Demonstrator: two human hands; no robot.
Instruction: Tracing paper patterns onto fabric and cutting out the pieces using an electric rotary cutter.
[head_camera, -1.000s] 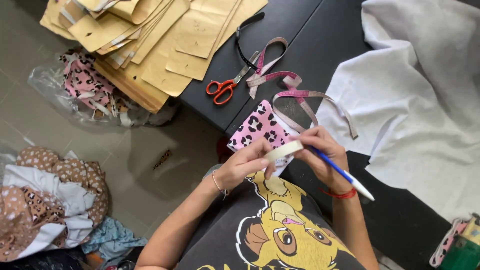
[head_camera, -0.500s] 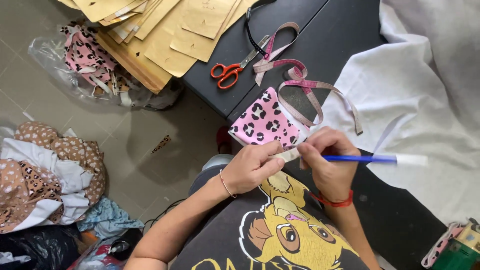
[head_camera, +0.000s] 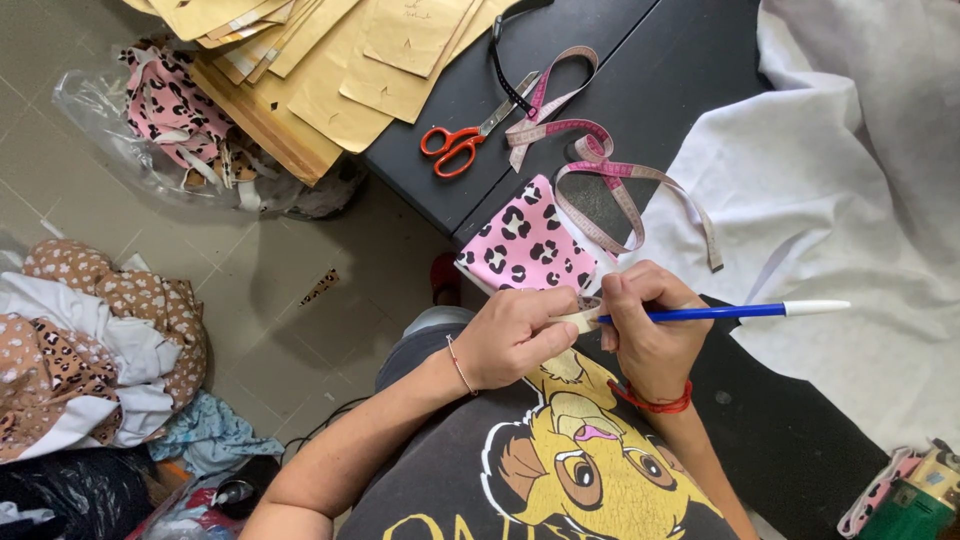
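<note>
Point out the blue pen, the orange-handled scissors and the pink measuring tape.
blue pen (head_camera: 700, 314), head view, middle of the barrel
orange-handled scissors (head_camera: 452, 147), head view, the handle loops
pink measuring tape (head_camera: 600, 150), head view, a loop on the black table

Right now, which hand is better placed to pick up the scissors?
Probably the left hand. It holds only a small tape piece, and the scissors lie on its side of the table. The right hand grips the pen.

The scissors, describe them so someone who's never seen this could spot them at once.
Start at the black table. Near its left edge, the scissors lie between the tan paper patterns and the pink measuring tape. Their bright orange handles set them apart.
</note>
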